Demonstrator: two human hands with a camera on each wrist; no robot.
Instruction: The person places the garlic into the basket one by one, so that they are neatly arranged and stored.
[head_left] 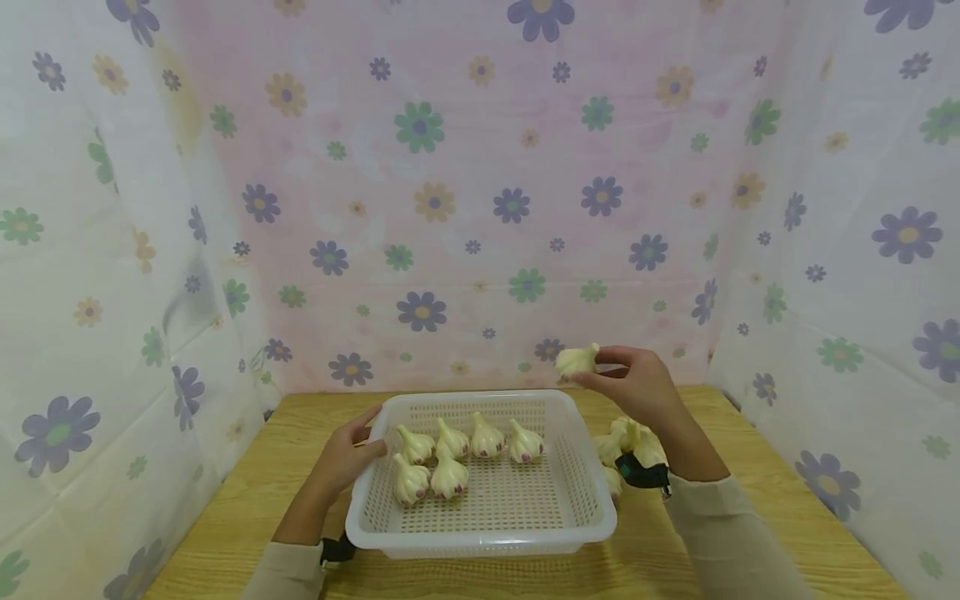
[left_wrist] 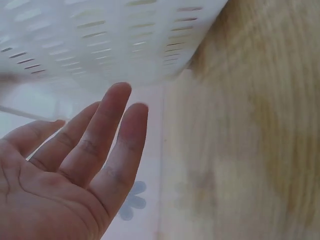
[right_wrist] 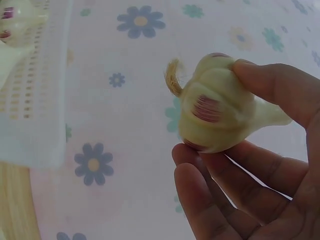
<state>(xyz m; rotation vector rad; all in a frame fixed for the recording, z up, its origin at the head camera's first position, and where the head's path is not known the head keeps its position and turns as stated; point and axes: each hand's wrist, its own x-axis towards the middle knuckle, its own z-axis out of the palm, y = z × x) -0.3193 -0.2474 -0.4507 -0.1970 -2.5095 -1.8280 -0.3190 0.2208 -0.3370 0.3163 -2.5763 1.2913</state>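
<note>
My right hand [head_left: 637,385] pinches a garlic bulb [right_wrist: 220,102] between thumb and fingertips, up above the far right corner of the white basket [head_left: 480,546]. The bulb is cream with purple streaks; its tuft of roots points away from the palm and its stem toward it. Inside the basket, several garlic bulbs [head_left: 487,435] stand in the back and left part, stems up. At the basket's left rim is my left hand [head_left: 348,454], its thumb by the edge. The left wrist view shows its fingers [left_wrist: 132,125] loosely extended beside the slotted outer wall.
More garlic bulbs [head_left: 637,440] lie on the wooden table [head_left: 247,500] right of the basket, partly hidden by my right wrist and its black strap [head_left: 643,472]. A flower-patterned cloth [head_left: 480,275] hangs behind the table and along both sides.
</note>
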